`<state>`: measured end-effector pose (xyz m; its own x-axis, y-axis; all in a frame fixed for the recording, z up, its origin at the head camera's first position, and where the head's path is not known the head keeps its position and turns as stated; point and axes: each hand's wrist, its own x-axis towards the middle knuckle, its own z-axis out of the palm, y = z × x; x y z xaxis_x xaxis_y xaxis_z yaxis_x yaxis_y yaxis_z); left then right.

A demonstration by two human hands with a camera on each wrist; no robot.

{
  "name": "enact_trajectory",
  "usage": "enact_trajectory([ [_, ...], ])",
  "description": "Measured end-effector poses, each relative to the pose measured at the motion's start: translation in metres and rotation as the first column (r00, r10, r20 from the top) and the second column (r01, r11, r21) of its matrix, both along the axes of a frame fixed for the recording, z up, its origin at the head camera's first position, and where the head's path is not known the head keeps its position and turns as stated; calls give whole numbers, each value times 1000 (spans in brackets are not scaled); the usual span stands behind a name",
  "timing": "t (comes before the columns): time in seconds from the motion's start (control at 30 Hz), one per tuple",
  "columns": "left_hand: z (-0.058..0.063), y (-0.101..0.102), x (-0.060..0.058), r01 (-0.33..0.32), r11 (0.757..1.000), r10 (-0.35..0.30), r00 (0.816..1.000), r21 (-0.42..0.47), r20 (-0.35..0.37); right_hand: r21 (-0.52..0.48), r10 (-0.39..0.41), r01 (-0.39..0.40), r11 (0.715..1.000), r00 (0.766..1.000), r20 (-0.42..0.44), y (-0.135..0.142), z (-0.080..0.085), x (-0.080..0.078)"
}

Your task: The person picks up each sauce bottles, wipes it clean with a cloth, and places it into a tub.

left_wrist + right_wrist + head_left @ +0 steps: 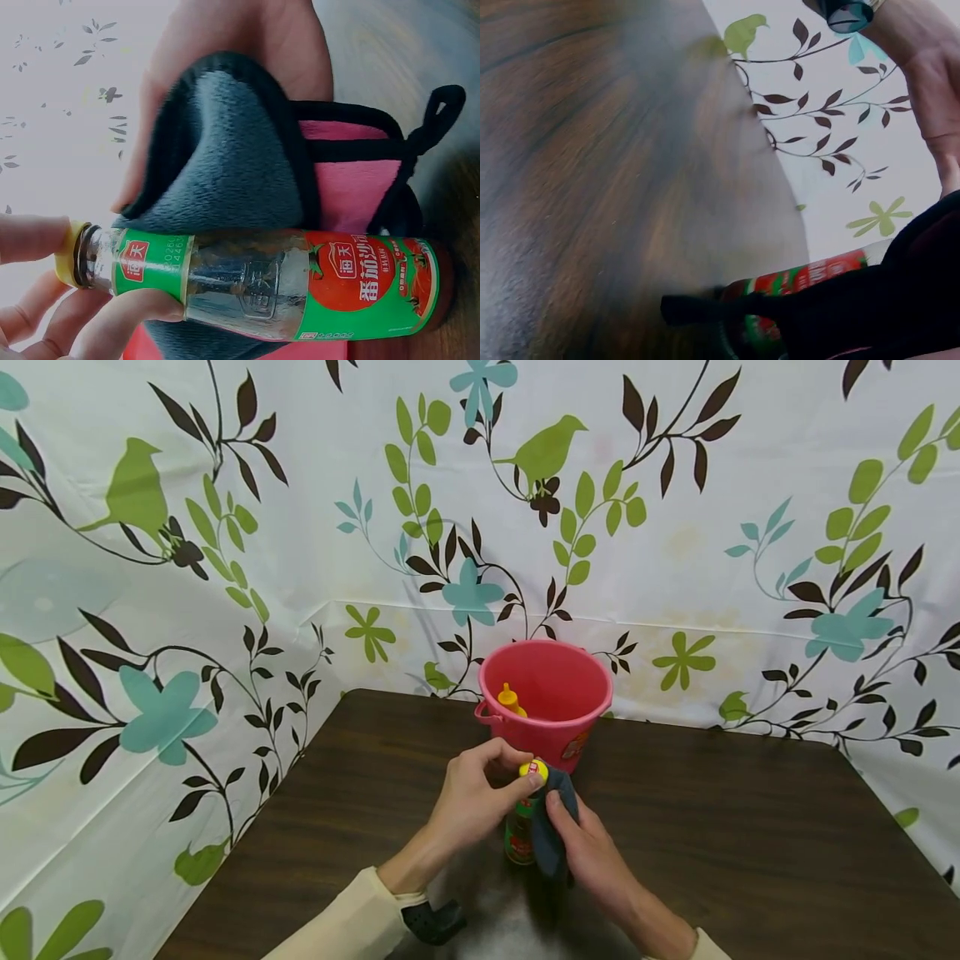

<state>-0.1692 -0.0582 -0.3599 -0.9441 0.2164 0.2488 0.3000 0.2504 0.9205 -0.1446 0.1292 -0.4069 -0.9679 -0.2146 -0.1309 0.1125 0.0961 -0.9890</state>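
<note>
A glass ketchup bottle [247, 285] with green and red tomato labels stands upright over the table, in front of the bucket. My left hand [468, 789] pinches its yellow cap [534, 770] between thumb and fingers; in the left wrist view one finger also lies along the neck label. On the bottle's right side, my right hand [600, 860] grips a grey-blue cloth [232, 157] with black edging, a pink underside and a hanging loop [442, 97]. The cloth lies against the glass. In the right wrist view the dark cloth covers much of the bottle [810, 277].
Close behind the hands stands a pink bucket [543, 727] with a yellow nozzle-topped bottle [510, 698] inside. The dark wooden table [750, 843] reaches back to a white curtain [675, 577] printed with leaves and birds. A black band [435, 922] hangs at the left wrist.
</note>
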Motion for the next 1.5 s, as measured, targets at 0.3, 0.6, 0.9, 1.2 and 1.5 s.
enact_trajectory([
  [0.3, 0, 0, 0, 16, 1000, -16, 1000, -3, 11, 25, 71, -73, 997, 994, 78, 11, -20, -3],
  [0.6, 1, 1, 0, 18, 1000, -18, 1000, -19, -1, 51, 108, -114, 992, 989, 103, 18, -34, -6],
  [0.9, 1, 1, 0, 9, 1000, -9, 1000, -23, 2, 131, 160, -173, 976, 982, 101, 26, -47, -12],
  [1.2, 0, 1, 1, 12, 1000, -11, 1000, -19, 13, 181, 106, -113, 977, 993, 51, 18, -45, -6],
  [1.5, 1, 2, -1, 21, 999, -21, 1000, -31, 15, 216, 98, -105, 971, 994, 44, 19, -42, -9],
])
